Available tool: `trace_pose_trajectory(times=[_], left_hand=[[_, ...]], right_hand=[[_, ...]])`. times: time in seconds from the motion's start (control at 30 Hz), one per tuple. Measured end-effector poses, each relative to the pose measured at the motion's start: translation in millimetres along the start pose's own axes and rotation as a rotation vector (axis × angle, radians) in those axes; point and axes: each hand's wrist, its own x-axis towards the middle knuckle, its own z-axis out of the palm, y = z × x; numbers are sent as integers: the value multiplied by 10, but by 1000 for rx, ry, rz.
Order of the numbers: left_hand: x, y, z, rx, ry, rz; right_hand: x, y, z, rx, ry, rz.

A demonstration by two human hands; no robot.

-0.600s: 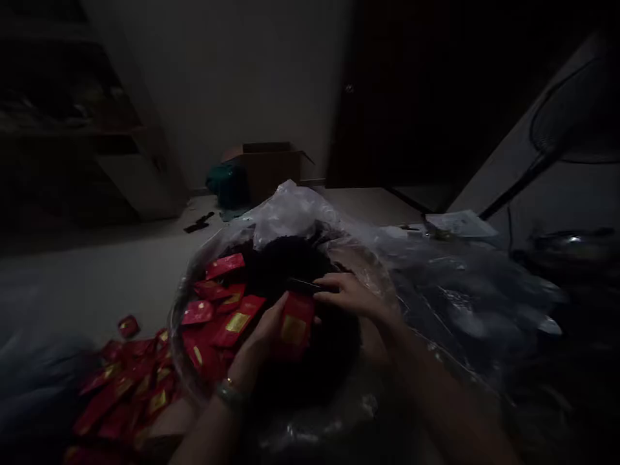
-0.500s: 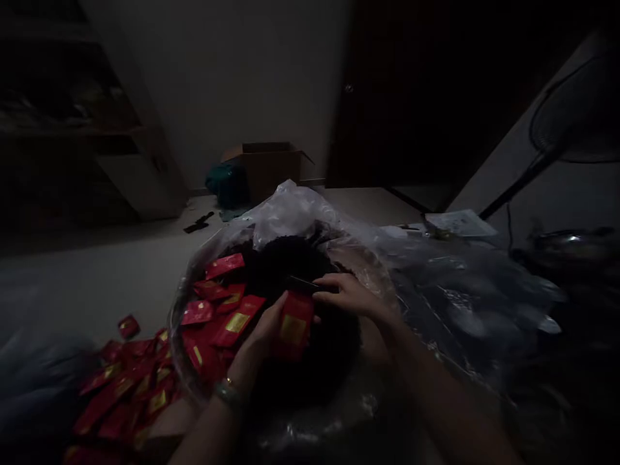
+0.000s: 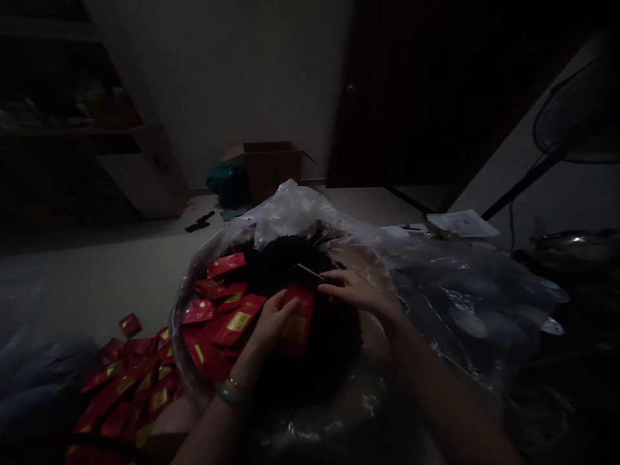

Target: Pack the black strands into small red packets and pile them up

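Note:
My left hand [image 3: 272,323] is closed on a red packet [image 3: 298,323] with a gold label, its thumb pressed on the front near the top. Close to the packet's top edge, my right hand [image 3: 351,290] pinches a thin, pale-edged tool [image 3: 310,272]; its exact kind is too dark to make out. Both hands are over a heap of dark loose material [image 3: 334,349] in a round container lined with clear plastic [image 3: 290,210]. Several red packets [image 3: 237,321] with gold labels lie along the container's left side.
More red packets [image 3: 130,378] are piled on the floor at the left. A cardboard box [image 3: 274,168] and a teal bag [image 3: 227,184] stand by the wall. Clear plastic sheeting [image 3: 450,290] spreads to the right, near a standing fan [image 3: 576,123].
The left thumb has moved onto the front of the packet. The tool in my right hand has risen slightly and tilted, showing its pale edge.

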Motion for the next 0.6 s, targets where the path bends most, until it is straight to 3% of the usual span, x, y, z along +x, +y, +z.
trace_pose_trajectory(times=[0.13,0.27,0.43,0.6], left_hand=[[-8,26,41,-27,118,72],[-9,37,52,-69,203,56],[16,-43,-10,-132,216,64],[44,-131,-52,-98,175,77]], right_hand=[[-63,14,-173,-79,3,84],[-91,69,-297,-342,-53,77],[-10,274,-383,-702,-167,201],[51,378,-362,-772,-146,280]])
